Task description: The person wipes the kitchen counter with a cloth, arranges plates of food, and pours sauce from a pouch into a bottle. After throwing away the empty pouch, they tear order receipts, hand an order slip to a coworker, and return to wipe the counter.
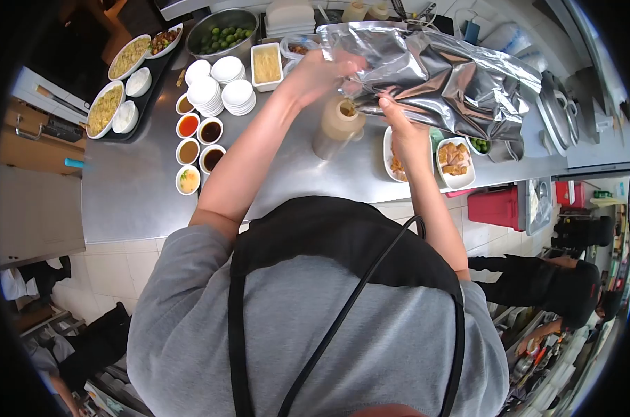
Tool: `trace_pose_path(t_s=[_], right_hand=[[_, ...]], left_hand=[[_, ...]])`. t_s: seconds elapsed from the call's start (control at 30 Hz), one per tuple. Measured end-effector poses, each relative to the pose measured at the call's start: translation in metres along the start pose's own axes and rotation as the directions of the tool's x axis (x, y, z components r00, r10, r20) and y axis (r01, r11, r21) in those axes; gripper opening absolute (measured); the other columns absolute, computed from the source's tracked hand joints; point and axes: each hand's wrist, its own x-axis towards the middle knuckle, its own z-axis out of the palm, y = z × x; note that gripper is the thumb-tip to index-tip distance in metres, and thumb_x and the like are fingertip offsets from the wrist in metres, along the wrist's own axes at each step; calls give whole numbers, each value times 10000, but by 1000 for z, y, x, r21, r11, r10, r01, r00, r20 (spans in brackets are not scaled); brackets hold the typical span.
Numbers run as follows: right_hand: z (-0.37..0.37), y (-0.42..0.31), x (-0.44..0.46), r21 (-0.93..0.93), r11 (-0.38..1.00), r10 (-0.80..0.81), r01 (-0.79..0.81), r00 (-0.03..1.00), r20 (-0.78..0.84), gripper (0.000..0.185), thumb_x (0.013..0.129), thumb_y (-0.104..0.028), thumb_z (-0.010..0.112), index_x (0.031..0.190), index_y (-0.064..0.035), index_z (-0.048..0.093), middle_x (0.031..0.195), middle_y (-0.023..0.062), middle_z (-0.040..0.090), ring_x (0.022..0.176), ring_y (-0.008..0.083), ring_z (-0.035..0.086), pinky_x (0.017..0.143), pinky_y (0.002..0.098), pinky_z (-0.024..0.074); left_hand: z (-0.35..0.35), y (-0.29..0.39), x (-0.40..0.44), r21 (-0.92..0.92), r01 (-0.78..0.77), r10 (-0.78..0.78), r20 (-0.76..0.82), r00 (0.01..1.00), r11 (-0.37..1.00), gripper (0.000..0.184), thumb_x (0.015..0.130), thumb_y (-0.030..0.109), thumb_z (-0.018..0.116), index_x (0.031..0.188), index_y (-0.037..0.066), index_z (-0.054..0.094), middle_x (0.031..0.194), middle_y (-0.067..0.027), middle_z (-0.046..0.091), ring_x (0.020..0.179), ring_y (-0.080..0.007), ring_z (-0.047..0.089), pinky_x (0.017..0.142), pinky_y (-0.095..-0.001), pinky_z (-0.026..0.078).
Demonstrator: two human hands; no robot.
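A large crumpled silver foil bag is held up over the steel counter, tilted with its left end low. My left hand is closed on that end, and its fingers are slightly blurred. Further right, my right hand grips the lower edge of the bag, thumb on top. Just below the bag's left end stands an upright translucent beige bottle with an open mouth, something brownish showing at it. Beside my right wrist are a white dish of cooked meat pieces and another white dish, partly hidden by my arm.
Left of my left arm are small sauce cups and stacked white saucers. A metal bowl of green limes and a tub of yellow food stand behind. A black tray carries plated food. Other people work at both sides.
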Motion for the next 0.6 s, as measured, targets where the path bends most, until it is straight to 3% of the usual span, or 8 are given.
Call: trace_pose_path(t_s=[0.07, 0.1, 0.2, 0.33, 0.6], right_hand=[[0, 2, 2, 33, 999, -8, 8, 1000, -5, 222, 743, -163, 652, 887, 1, 612, 872, 45, 604, 824, 104, 538, 758, 241, 407], [0, 2, 3, 22, 1000, -10, 10, 1000, 3, 208, 746, -154, 648, 880, 1, 612, 868, 42, 604, 817, 101, 539, 752, 239, 409], [1, -2, 3, 22, 999, -24, 24, 1000, 16, 161, 754, -132, 638, 854, -8, 616, 858, 29, 605, 801, 86, 540, 730, 224, 411], [-2, 8, 7, 61, 998, 13, -14, 1000, 10, 111, 755, -138, 638, 787, -34, 618, 774, -2, 591, 717, 65, 519, 658, 213, 405], [-2, 8, 8, 46, 999, 1, 0, 999, -33, 120, 742, -140, 647, 696, -53, 577, 682, -40, 535, 636, 48, 471, 597, 215, 389]], left_hand=[[-6, 0, -6, 359, 21, -47, 64, 997, 933, 349, 691, 127, 683, 999, 10, 566, 854, -77, 592, 803, -149, 547, 727, -295, 425], [-5, -1, -10, 421, 35, -56, 37, 998, 906, 370, 671, 119, 699, 1003, 27, 565, 827, -49, 583, 814, -135, 538, 749, -283, 414], [-11, -9, -11, 507, 27, -28, -6, 1000, 862, 388, 662, 122, 710, 1003, 25, 554, 805, -29, 586, 812, -122, 540, 765, -273, 408], [-8, -10, -11, 448, 35, -13, -52, 999, 893, 201, 658, 118, 718, 806, 28, 618, 775, -24, 605, 726, -111, 555, 709, -257, 429], [-8, -14, -9, 532, 17, 9, -46, 999, 847, 243, 670, 106, 700, 878, 18, 612, 790, -49, 622, 732, -114, 570, 698, -246, 436]])
